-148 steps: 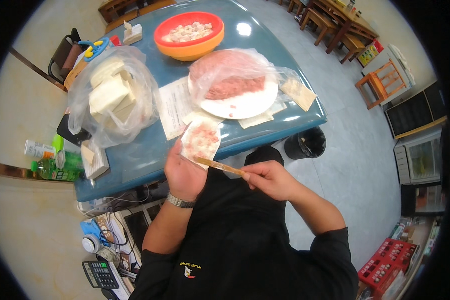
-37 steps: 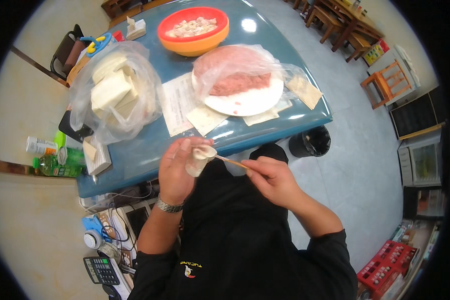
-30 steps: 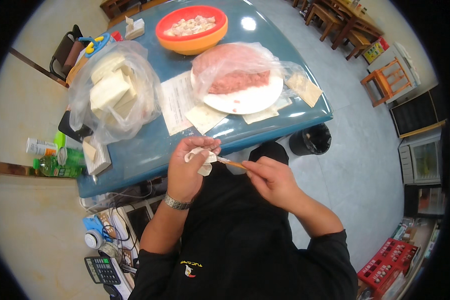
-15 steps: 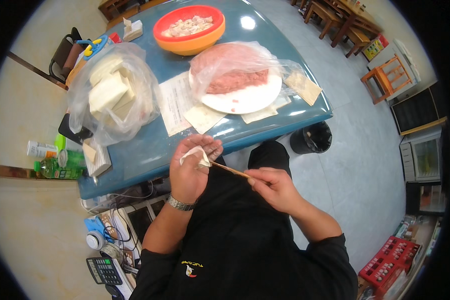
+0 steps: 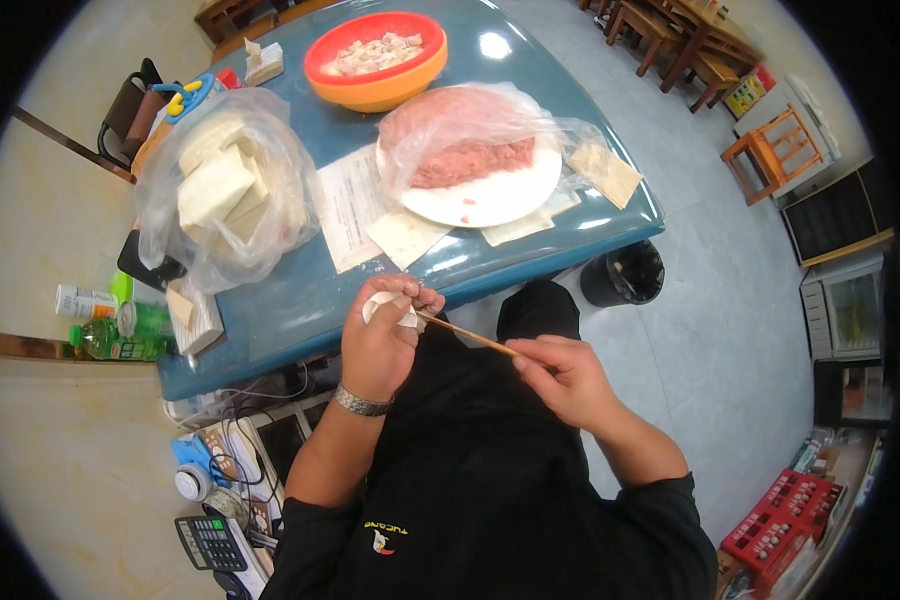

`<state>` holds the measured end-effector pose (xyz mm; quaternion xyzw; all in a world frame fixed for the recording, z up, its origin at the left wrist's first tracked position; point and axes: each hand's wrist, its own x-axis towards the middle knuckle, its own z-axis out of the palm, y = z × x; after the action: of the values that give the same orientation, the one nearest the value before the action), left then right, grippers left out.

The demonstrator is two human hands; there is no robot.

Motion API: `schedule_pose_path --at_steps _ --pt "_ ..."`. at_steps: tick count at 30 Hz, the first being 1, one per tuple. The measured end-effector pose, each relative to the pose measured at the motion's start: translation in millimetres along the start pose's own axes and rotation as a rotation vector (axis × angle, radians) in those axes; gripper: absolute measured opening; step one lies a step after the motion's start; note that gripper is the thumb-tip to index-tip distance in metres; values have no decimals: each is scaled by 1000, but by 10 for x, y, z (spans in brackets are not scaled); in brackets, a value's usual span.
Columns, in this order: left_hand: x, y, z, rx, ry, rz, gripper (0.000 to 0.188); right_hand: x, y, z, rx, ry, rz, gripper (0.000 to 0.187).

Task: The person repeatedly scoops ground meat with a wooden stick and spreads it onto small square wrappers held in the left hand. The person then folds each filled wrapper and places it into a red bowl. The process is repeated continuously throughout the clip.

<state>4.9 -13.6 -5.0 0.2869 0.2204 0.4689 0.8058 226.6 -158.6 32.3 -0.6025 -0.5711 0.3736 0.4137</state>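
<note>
1. Left hand [image 5: 382, 340] closed around a small white dumpling wrapper [image 5: 385, 305], fingers bunched over it, held just off the near edge of the blue table [image 5: 300, 300]; probably pinching it shut
2. Right hand [image 5: 560, 375] pinches a thin wooden stick [image 5: 467, 334] at its far end; the tip points into the wrapper, seemingly to keep the filling in
3. White plate [image 5: 490, 195] of pink minced meat under a loose clear bag sits straight ahead, within easy reach; flat spare wrappers [image 5: 405, 235] lie beside it
4. Orange bowl [image 5: 375, 60] of folded pieces at the far edge; bagged wrapper stacks [image 5: 220, 185] to the left
</note>
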Motion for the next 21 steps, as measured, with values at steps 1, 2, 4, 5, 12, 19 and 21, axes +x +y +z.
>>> schedule_pose_path --at_steps 1,2,4,5,12,19,21 --pt "2 -8 -11 -27 -2 -10 13 -16 3 -4 14 4 1 23" --pt "1 -14 -18 -55 -3 -19 13 -24 4 -6 27 9 3 24" --pt "-11 -19 0 -77 -20 -52 11 3 -32 4 10 -5 -15 23" --pt "-15 -22 11 -88 -29 -69 11 21 -48 14 1 -11 -23 23" --pt "-53 -19 71 -138 -49 -113 10 106 -3 109 -19 16 -43 23" --pt "-18 -57 -22 -105 61 13 13 46 14 106 -24 4 -32 23" --pt "-13 -40 0 -112 99 29 13 23 15 115 -40 -9 -58 24"
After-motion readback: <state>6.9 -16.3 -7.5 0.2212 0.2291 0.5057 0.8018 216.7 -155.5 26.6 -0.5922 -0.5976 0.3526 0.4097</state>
